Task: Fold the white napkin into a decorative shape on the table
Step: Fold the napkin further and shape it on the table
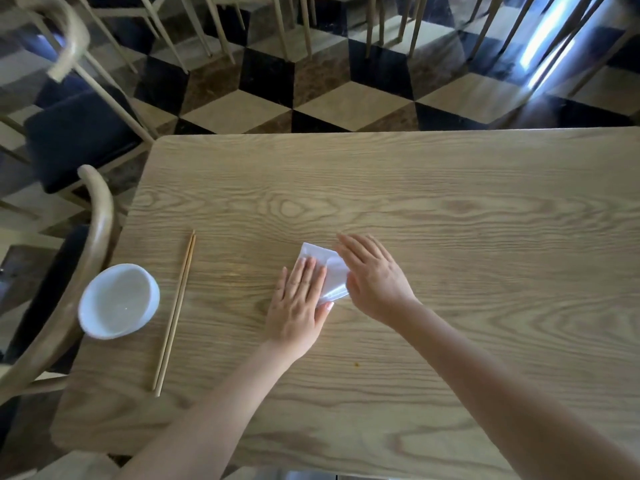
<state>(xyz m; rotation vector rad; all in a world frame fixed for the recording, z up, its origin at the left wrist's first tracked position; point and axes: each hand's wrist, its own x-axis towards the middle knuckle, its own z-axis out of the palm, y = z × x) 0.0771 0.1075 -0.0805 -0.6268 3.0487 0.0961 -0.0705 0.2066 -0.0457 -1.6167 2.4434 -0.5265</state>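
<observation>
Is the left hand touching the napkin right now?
Touching. The head view shows the left hand lying flat with its fingers spread on top of the white napkin, no gap visible.

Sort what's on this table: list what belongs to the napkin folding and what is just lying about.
In the job:
- white napkin, partly folded, flat on the table
- left hand, pressing flat on it
- right hand, flat over its right edge

Lying about:
- white bowl, near the table's left edge
- chopsticks, a pair lying between bowl and napkin

Soft daylight (glare top right)
</observation>
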